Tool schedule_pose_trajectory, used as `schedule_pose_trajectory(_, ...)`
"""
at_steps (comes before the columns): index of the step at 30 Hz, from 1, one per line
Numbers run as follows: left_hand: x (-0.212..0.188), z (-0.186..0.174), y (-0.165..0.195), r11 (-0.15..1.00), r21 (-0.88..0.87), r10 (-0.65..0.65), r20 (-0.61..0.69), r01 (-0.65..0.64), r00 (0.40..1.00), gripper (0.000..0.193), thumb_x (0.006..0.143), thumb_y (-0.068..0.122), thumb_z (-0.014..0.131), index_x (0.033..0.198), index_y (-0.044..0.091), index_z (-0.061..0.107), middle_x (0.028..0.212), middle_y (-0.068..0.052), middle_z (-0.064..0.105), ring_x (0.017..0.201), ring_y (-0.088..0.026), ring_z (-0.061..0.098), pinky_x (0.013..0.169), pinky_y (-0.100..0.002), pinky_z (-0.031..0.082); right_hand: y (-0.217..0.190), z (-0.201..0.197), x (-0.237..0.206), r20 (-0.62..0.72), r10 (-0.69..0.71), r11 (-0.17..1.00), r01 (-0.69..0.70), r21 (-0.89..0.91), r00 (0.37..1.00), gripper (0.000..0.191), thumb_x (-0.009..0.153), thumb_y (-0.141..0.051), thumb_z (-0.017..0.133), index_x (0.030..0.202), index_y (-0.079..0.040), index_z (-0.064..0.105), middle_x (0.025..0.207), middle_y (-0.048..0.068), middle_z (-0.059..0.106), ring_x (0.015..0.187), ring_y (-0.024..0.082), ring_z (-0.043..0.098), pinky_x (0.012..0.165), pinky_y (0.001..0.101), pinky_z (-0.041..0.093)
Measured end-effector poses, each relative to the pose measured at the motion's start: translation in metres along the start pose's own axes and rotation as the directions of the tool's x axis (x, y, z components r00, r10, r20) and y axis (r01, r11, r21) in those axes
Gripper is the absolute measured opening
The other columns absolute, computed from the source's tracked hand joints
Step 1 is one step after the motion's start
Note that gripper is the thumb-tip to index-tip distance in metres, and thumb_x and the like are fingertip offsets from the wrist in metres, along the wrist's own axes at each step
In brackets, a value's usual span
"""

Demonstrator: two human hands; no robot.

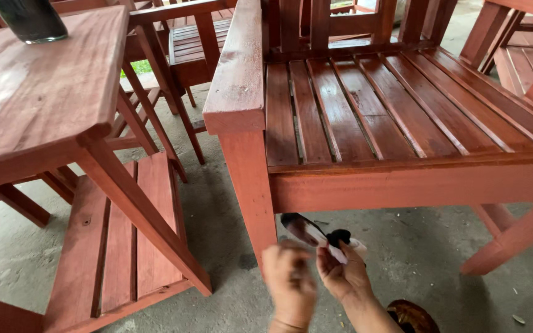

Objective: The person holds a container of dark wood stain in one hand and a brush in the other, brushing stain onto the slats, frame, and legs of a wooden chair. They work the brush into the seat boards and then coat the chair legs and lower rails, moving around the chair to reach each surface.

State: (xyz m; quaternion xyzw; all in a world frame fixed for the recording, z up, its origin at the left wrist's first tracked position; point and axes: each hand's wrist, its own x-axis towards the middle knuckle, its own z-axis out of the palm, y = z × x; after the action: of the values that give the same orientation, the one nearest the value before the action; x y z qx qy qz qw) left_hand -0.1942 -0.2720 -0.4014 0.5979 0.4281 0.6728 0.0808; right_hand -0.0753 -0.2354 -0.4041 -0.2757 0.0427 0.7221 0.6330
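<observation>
From the head camera, both hands meet low in front of the red slatted wooden chair (365,111). The right hand (340,271) has its grip closed on a stained white cloth (334,242). The left hand (288,283) is blurred; whether its grip is closed I cannot tell. A small counter (38,92) carrying a dark glass (29,18) stands left.

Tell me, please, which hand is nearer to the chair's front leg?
Left. The left hand sits just below the front leg; the right hand, holding a brush, is further right.
</observation>
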Motion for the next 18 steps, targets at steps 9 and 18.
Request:
schedule_pose_trajectory(9, -0.022, -0.017, -0.053, 0.969, 0.153, -0.173, -0.135, 0.193, 0.976, 0.022, 0.075, -0.010, 0.058, 0.085, 0.009, 0.064, 0.097, -0.006, 0.062, 0.094, -0.026, 0.057, 0.083, -0.037, 0.047, 0.015, -0.002, 0.005, -0.017, -0.075, 0.995, 0.073, -0.063, 0.997, 0.023, 0.090, -0.026, 0.071, 0.100, -0.006, 0.069, 0.087, 0.011, 0.074, 0.078, 0.023, 0.074, 0.065, 0.0367, 0.062)
schedule_pose_trajectory(18, -0.014, -0.015, -0.070, 0.951, 0.274, -0.106, -0.150, 0.145, 0.983, 0.023, 0.074, -0.007, 0.061, 0.092, 0.008, 0.063, 0.112, -0.011, 0.061, 0.107, -0.034, 0.054, 0.093, -0.046, 0.043, 0.029, -0.037, 0.020, -0.067, -0.101, 0.990, 0.093, -0.106, 0.993, 0.018, 0.091, -0.018, 0.067, 0.103, -0.004, 0.065, 0.092, 0.016, 0.073, 0.085, 0.031, 0.074, 0.075, 0.0431, 0.063)
